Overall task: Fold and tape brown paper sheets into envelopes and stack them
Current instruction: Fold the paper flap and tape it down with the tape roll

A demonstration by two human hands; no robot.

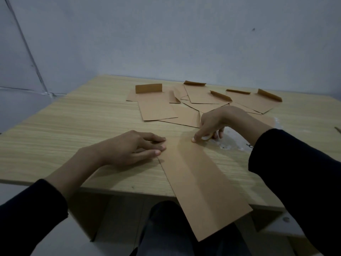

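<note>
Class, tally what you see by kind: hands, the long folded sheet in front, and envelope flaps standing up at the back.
Hands: 2 (left hand, right hand)
Long folded sheet: 1
Raised envelope flaps: 5
Total: 8

Brown paper sheet (199,182); pale woodgrain table (73,126).

The table (73,130) is light wood with fine lines in it. The long brown sheet (199,182) and the envelopes (156,109) are smooth, dull paper. The sleeves (299,172) are dark cloth.
</note>
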